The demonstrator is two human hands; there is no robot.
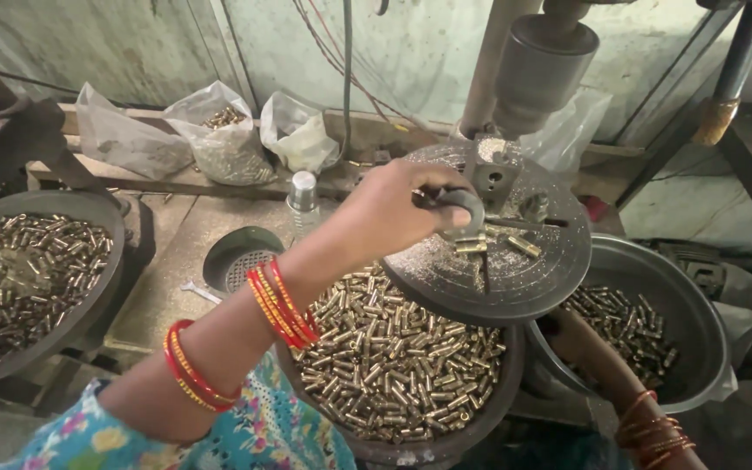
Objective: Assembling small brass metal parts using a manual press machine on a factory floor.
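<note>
At nine o'clock, a wide pan (89,261) holds many brass pieces. At six o'clock, a bowl of brass pieces (393,365) is full. The left hand (393,213) is closed on a dark curved handle (463,204) over the round plate (515,278), where a few pieces (480,246) lie. At four o'clock, the right hand is hidden; its state I cannot tell. Much seems left.

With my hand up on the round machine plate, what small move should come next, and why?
Probably seat a part under the press head: the left hand holds a dark curved handle on the round grey metal plate, where small brass cylinders lie loose beside the block-shaped fixture.
</note>
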